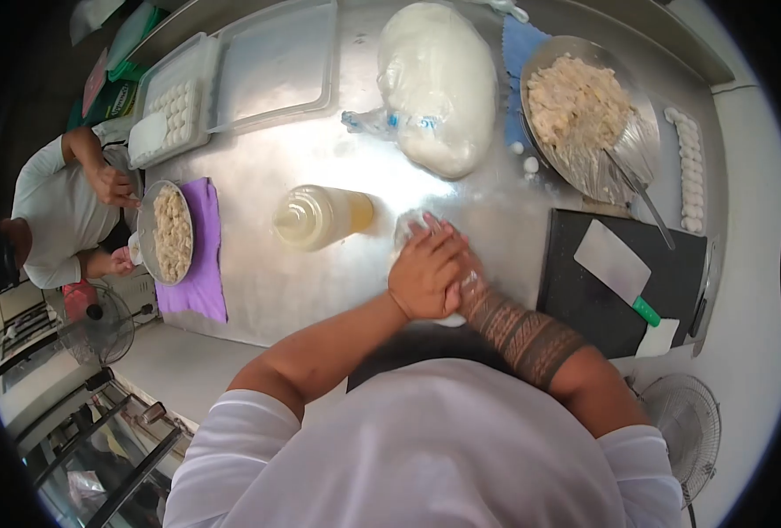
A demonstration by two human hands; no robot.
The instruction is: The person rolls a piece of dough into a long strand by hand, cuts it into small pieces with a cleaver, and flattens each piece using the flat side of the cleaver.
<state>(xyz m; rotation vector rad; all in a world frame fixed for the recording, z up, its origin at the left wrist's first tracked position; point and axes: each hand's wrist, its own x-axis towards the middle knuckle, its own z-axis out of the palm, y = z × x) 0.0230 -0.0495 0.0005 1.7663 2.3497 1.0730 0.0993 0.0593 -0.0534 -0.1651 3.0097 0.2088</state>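
Observation:
My left hand (423,271) lies across the top of my right hand (468,268), with its fingers stretched over it. My right hand presses down on a lump of white dough (403,231) on the steel worktop, its fingers partly covered by the left. Dough also shows below the hands, close to the table's near edge. Left of them stands a squeeze bottle (313,218) with yellowish liquid. Beyond the hands rests a large mass of white dough in a clear plastic bag (439,88).
At right are a metal bowl of chunky filling (579,101), a row of dough balls (689,172), and a black board (575,282) bearing a scraper (615,261). At left, a co-worker (65,198) handles a bowl of filling (168,233) on a purple cloth (201,264). Plastic trays (271,66) lie behind.

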